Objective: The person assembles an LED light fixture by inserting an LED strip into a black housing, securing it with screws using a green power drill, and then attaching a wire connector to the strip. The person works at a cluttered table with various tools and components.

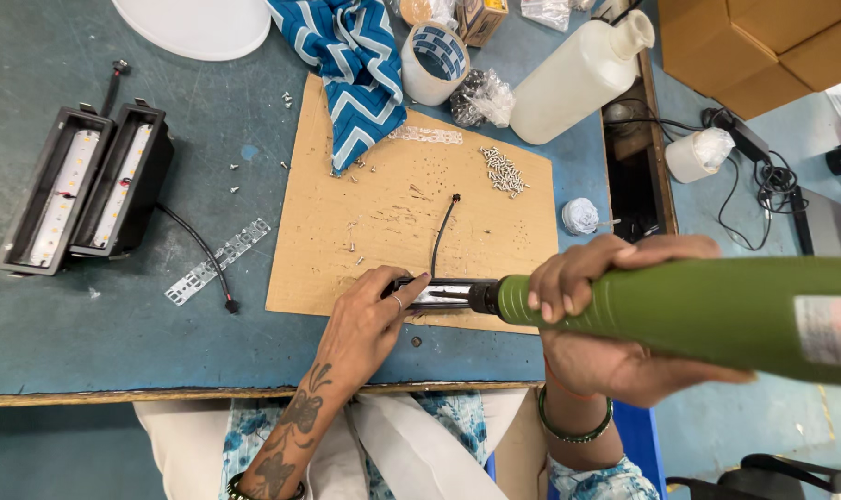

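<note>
While the person leans over the scuffed blue-grey bench [87,343], the right hand [615,324] is wrapped in a full grip around a thick green cylindrical power screwdriver [707,310], whose dark nose points left. That nose meets a narrow black and silver light housing [439,293], which lies along the near edge of a flat brown cardboard sheet [392,231] in the middle of the bench. The left hand [369,324], its forearm tattooed, rests palm down with its fingers pressed on the housing's left end, a steadying hold rather than a closed grip. A thin black wire [443,227] runs up from the housing across the cardboard. A small heap of silver screws [504,171] sits near the sheet's far right corner. To the far left, well apart, stand two open black rectangular lamp housings [87,190] side by side. Beyond the cardboard lie a blue and white zigzag cloth [355,65], a roll of tape [434,60] and a white plastic bottle [578,79].
</note>
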